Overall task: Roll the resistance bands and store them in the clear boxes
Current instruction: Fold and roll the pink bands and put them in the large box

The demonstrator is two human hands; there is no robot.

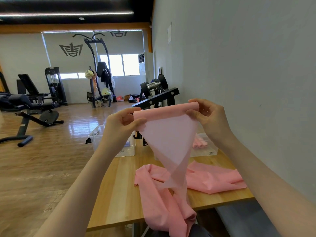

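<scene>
Gym table point(119, 194): both hands, left point(124, 121) and right point(207, 115), pinch thin, limp, stretchy band point(168, 134) at 12 o'clock edge; grip corners.

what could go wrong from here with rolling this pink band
1. The pink band twists where it narrows above the wooden table, so the roll may likely come out skewed.
2. Its tail hangs over the table edge; that weight might tug the started roll out from the left hand and right hand.
</scene>
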